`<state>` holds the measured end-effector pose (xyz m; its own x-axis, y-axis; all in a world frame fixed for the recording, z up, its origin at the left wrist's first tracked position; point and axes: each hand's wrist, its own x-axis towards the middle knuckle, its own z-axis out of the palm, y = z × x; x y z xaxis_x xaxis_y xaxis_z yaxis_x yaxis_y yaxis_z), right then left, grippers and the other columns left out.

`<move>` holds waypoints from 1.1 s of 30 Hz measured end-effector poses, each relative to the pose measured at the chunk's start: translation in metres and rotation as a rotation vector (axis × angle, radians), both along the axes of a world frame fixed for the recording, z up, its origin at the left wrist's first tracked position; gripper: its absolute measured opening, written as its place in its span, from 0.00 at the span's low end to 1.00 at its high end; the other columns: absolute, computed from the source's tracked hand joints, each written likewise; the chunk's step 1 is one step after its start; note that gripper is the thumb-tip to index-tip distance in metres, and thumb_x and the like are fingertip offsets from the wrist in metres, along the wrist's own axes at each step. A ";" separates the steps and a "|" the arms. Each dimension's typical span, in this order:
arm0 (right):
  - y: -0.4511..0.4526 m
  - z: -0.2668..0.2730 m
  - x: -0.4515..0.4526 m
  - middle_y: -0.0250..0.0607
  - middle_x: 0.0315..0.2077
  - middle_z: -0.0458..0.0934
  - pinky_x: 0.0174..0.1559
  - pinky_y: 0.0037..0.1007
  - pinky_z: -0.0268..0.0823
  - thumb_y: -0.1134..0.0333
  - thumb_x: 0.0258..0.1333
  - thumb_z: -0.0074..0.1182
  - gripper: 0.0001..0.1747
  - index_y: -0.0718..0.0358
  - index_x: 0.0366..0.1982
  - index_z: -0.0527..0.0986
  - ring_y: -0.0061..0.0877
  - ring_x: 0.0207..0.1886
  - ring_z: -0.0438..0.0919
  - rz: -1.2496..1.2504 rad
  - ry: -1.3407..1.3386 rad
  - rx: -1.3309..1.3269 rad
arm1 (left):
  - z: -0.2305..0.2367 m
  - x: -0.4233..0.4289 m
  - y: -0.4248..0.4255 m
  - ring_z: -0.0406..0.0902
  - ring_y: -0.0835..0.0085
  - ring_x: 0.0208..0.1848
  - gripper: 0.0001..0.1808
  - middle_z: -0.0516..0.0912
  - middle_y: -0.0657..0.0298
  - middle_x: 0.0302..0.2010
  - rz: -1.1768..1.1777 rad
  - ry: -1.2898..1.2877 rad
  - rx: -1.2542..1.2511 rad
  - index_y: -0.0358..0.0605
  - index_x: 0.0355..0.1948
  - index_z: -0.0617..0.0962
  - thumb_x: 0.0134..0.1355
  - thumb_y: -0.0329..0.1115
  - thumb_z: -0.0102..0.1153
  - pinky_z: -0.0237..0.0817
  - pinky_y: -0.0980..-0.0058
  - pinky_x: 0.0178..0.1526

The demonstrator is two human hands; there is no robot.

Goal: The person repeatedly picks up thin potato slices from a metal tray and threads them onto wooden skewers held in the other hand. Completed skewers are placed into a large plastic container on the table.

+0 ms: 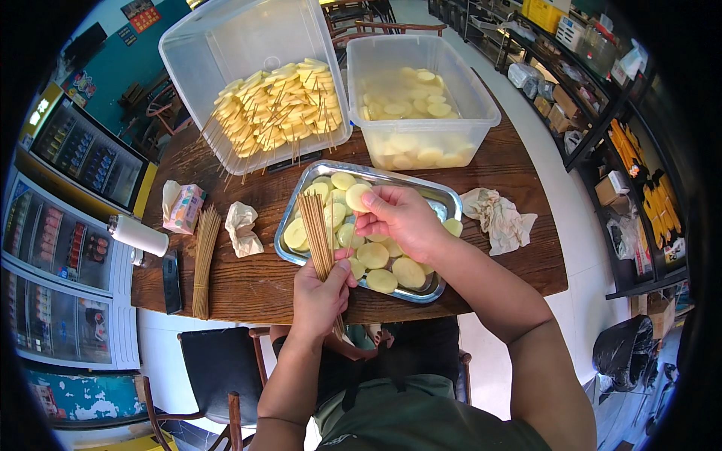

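Observation:
My left hand (322, 293) is closed around a bundle of thin wooden skewers (317, 231) over the left part of a metal tray (286, 255). One skewer stands apart from the bundle and reaches up toward my right hand (397, 217). Between thumb and fingers, my right hand holds a round potato slice (357, 198) above the tray. Whether the skewer has entered this slice cannot be told. More pale slices (373, 255) lie spread in the tray, some overlapping, one by its right rim.
Behind the tray, one plastic tub (194, 73) holds skewered slices, another (479, 121) slices in cloudy liquid. Crumpled paper (499, 217) lies right. At left are another crumpled tissue (243, 229), loose skewers (205, 265), a tissue pack (185, 208), a white bottle (141, 235) and a phone (171, 282).

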<state>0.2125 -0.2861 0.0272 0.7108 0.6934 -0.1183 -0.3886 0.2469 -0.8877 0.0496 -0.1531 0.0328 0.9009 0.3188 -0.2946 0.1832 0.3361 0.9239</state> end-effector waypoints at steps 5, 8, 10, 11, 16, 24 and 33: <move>-0.001 0.003 -0.002 0.34 0.37 0.81 0.47 0.27 0.77 0.58 0.76 0.53 0.17 0.67 0.46 0.79 0.20 0.39 0.81 -0.006 -0.111 -0.069 | -0.002 0.001 -0.002 0.63 0.87 0.16 0.11 0.79 0.67 0.26 0.041 -0.011 0.070 0.39 0.54 0.80 0.75 0.30 0.56 0.52 0.85 0.17; 0.000 0.005 -0.004 0.33 0.35 0.81 0.46 0.26 0.76 0.59 0.76 0.53 0.16 0.67 0.46 0.79 0.19 0.38 0.81 -0.012 -0.159 -0.059 | -0.003 0.001 -0.005 0.65 0.89 0.18 0.11 0.81 0.68 0.26 0.075 -0.019 0.107 0.37 0.54 0.81 0.74 0.29 0.56 0.55 0.86 0.19; 0.001 0.006 -0.006 0.33 0.35 0.81 0.45 0.25 0.75 0.60 0.76 0.53 0.16 0.67 0.47 0.79 0.18 0.38 0.80 0.007 -0.180 -0.074 | -0.004 0.002 -0.007 0.66 0.88 0.18 0.11 0.81 0.67 0.26 0.091 -0.008 0.116 0.37 0.54 0.81 0.74 0.29 0.57 0.56 0.86 0.19; 0.001 0.006 -0.007 0.32 0.35 0.81 0.45 0.25 0.75 0.60 0.76 0.53 0.16 0.67 0.47 0.79 0.18 0.37 0.80 0.025 -0.193 -0.099 | -0.003 0.003 -0.008 0.66 0.88 0.18 0.11 0.81 0.67 0.26 0.095 -0.033 0.138 0.37 0.54 0.81 0.74 0.29 0.57 0.56 0.86 0.19; 0.002 0.005 -0.010 0.32 0.35 0.81 0.45 0.25 0.75 0.61 0.76 0.53 0.15 0.68 0.46 0.79 0.17 0.37 0.79 0.038 -0.196 -0.076 | 0.001 0.005 -0.010 0.66 0.88 0.18 0.11 0.82 0.67 0.26 0.117 -0.044 0.137 0.36 0.54 0.81 0.74 0.28 0.56 0.57 0.86 0.19; 0.004 0.008 -0.011 0.30 0.30 0.80 0.37 0.23 0.72 0.60 0.74 0.55 0.15 0.67 0.42 0.81 0.15 0.32 0.76 -0.015 -0.338 -0.147 | 0.008 0.019 0.000 0.74 0.81 0.23 0.15 0.87 0.54 0.39 0.048 -0.089 0.028 0.31 0.56 0.79 0.76 0.32 0.52 0.64 0.82 0.22; -0.030 0.023 0.034 0.26 0.25 0.73 0.38 0.21 0.64 0.54 0.74 0.56 0.18 0.62 0.37 0.79 0.16 0.30 0.68 -0.232 -0.225 -0.067 | 0.037 0.008 0.045 0.65 0.87 0.20 0.14 0.87 0.65 0.36 -0.039 0.041 0.217 0.38 0.51 0.83 0.77 0.38 0.54 0.58 0.86 0.23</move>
<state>0.2460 -0.3161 0.0499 0.8622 0.5061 0.0194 -0.1216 0.2441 -0.9621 0.0573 -0.1078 0.0703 0.9023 0.3439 -0.2598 0.2314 0.1220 0.9652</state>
